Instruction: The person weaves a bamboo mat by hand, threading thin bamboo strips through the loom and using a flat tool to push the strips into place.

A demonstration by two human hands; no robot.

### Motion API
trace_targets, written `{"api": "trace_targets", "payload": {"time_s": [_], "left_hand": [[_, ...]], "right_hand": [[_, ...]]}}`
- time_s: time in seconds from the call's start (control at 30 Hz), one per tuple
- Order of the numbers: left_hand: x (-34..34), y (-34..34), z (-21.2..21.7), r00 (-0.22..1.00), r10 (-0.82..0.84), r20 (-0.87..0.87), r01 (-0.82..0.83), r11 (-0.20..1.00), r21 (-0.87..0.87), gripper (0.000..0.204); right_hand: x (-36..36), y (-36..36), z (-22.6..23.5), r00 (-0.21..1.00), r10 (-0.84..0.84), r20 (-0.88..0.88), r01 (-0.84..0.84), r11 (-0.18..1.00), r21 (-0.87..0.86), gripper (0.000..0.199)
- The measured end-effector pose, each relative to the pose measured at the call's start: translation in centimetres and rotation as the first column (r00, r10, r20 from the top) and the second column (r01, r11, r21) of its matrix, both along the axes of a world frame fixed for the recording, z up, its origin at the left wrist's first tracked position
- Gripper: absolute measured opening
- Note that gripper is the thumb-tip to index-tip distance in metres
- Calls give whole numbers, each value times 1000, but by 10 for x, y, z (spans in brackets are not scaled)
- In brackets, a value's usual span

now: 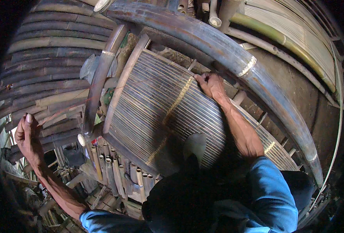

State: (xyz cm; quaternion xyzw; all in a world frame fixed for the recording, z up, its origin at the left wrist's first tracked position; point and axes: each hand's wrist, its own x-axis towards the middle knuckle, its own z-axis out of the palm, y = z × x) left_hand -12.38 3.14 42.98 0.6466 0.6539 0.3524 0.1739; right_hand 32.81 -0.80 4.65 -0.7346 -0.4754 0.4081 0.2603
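A bamboo slat panel (141, 89) lies before me in a wooden frame, with yellowish bands of binding (178, 97) across its thin slats. My right hand (212, 84) rests at the panel's far edge, where one band ends. Its thumb and fingers are pinched together, and what lies between them is hidden. Raised far out to the left, my left hand (27, 134) is closed in a pinch on a thin reddish strand (63, 110). The strand runs toward the panel, growing too faint to follow over the slats.
A thick bamboo pole (203, 35) arches along the panel's far side, and a shorter pole (100, 79) stands at its left. Bamboo slats (59, 42) cover the left side. Several cut bamboo tubes (117, 171) stand below. A green bamboo pole (284, 40) lies far right.
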Motion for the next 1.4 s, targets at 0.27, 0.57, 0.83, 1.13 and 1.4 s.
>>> {"api": "trace_targets", "payload": {"time_s": [0.27,0.57,0.83,1.13,1.4], "left_hand": [[38,-7,-11,829,-81,-553,200,967,157,34],[61,74,-159,701,-232,-674,192,972,-136,37],[183,110,-362,757,-518,-397,521,846,-110,53],[171,135,-395,710,-568,-416,548,817,-181,36],[191,117,-406,695,-569,-439,606,793,-69,37]], "right_hand": [[6,-10,-2,1000,16,-24,-13,996,90,45],[-8,-8,-14,992,52,116,-71,985,159,45],[2,-8,12,997,75,35,-78,992,101,51],[9,-7,11,982,154,106,-158,987,32,42],[-25,25,14,865,140,482,-293,921,257,37]]}}
